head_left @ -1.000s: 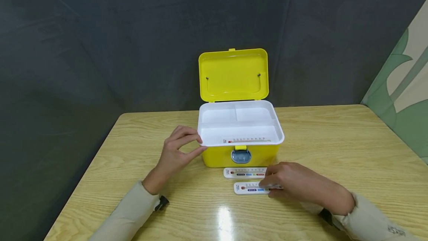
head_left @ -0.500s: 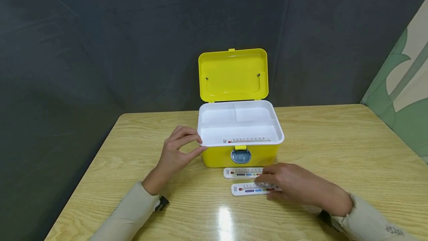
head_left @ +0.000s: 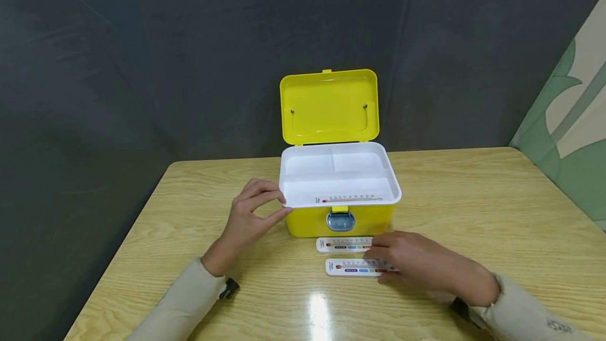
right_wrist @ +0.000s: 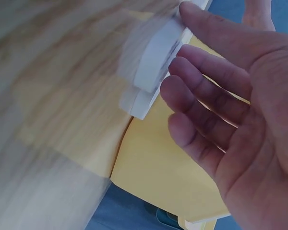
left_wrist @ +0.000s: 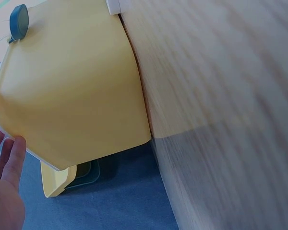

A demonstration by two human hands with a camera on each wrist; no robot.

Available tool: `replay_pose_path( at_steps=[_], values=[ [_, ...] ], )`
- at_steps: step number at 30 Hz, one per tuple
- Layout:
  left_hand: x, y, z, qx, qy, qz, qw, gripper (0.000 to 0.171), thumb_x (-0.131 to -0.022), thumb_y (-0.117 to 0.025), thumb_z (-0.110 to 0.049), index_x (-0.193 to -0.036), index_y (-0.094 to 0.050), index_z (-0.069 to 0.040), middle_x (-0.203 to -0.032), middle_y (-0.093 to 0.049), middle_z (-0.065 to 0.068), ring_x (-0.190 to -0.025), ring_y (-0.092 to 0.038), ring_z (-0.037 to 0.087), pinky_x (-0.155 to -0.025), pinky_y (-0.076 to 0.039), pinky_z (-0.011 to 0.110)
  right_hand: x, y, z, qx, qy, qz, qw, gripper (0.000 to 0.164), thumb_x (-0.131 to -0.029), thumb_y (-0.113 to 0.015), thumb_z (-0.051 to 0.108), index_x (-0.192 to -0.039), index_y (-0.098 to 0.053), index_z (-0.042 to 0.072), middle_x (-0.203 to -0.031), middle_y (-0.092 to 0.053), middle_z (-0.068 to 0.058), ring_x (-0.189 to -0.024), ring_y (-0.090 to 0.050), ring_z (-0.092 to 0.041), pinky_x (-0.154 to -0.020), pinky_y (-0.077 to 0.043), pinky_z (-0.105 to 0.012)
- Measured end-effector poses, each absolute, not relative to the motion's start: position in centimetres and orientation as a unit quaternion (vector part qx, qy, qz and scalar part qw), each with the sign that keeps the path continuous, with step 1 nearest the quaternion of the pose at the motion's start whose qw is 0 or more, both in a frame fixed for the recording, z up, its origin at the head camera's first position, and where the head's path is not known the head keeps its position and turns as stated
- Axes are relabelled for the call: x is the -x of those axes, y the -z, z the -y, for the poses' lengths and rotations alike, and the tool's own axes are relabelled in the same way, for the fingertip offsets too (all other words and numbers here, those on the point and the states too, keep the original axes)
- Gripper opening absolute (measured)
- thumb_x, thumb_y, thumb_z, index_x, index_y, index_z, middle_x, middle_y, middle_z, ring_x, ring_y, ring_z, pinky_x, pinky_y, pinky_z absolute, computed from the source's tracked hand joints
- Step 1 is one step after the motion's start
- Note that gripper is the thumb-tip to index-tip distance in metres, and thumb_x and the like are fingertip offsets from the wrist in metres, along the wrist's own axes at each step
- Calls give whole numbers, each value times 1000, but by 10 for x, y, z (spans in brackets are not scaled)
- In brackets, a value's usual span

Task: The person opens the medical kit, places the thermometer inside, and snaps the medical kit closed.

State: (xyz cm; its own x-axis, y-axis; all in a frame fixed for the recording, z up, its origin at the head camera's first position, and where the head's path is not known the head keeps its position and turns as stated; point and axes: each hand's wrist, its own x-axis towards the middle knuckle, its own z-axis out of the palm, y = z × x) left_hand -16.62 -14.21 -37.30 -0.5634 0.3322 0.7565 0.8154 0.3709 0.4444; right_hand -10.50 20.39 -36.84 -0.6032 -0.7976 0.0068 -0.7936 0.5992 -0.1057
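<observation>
My left hand [head_left: 248, 220] pinches the front left corner of the white divided tray [head_left: 393, 183] set in the yellow storage box [head_left: 303, 222]. In the left wrist view, fingertips [left_wrist: 18, 143] meet the white rim beside the box's yellow wall. My right hand [head_left: 416, 259] holds the right end of the nearer white thermometer [head_left: 347, 267], which lies on the table; that end is partly hidden. Parallel to it, against the box front, lies a second thermometer [head_left: 343, 246], its right end also covered by my fingers. A third thermometer [head_left: 350, 199] lies in the tray's front compartment.
The box's yellow lid [head_left: 330, 107] stands raised at the back. A grey clasp [head_left: 340, 221] hangs on the box front. All this is on a wooden table [head_left: 227, 304], with a dark curtain [head_left: 189, 57] behind and a green-patterned panel [head_left: 582, 136] at right.
The nearer thermometer has slid slightly left under my right hand, coming closer in line with the one behind it. My left hand stays at the tray corner.
</observation>
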Motion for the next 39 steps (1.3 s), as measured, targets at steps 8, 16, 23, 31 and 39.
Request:
replay_pose_path(
  at_steps=[8, 16, 23, 31, 39],
  values=[
    [166, 373, 142, 367, 424, 777, 286, 22, -73, -87, -5, -90, -74, -10, -99, -66, 2, -98, -55, 17, -91, -47, 18, 105, 364, -210, 427, 43, -902, 44, 41, -76, -86, 35, -111, -70, 22, -106, -62, 6, -89, -54, -6, -74, -55, -28],
    [167, 374, 142, 381, 424, 765, 299, 18, -76, -86, -10, -89, -74, -11, -98, -66, 3, -96, -55, 17, -90, -47, 18, 108, 362, -211, 412, 35, -906, 89, 40, -78, -84, 38, -112, -70, 22, -103, -62, 8, -86, -52, -4, -74, -54, -28],
    [167, 373, 142, 380, 423, 767, 297, 19, -75, -86, -8, -89, -74, -10, -98, -66, 2, -96, -55, 17, -90, -46, 19, 108, 362, -213, 415, 34, -905, 84, 35, -79, -83, 38, -108, -69, 23, -99, -60, 11, -84, -50, -3, -72, -52, -28],
    [167, 373, 141, 386, 426, 760, 304, 22, -72, -87, -4, -88, -73, -9, -97, -66, 3, -94, -55, 17, -89, -46, 19, 106, 362, -214, 434, 14, -900, 29, 31, -82, -80, 38, -106, -69, 22, -102, -62, 8, -88, -55, -7, -76, -53, -33],
    [167, 372, 141, 385, 427, 761, 301, 22, -73, -87, -4, -89, -74, -9, -98, -66, 3, -95, -55, 17, -90, -46, 20, 103, 355, -212, 410, 21, -912, 19, 32, -81, -80, 35, -108, -65, 25, -106, -60, 9, -91, -54, -8, -80, -53, -36]
  ],
)
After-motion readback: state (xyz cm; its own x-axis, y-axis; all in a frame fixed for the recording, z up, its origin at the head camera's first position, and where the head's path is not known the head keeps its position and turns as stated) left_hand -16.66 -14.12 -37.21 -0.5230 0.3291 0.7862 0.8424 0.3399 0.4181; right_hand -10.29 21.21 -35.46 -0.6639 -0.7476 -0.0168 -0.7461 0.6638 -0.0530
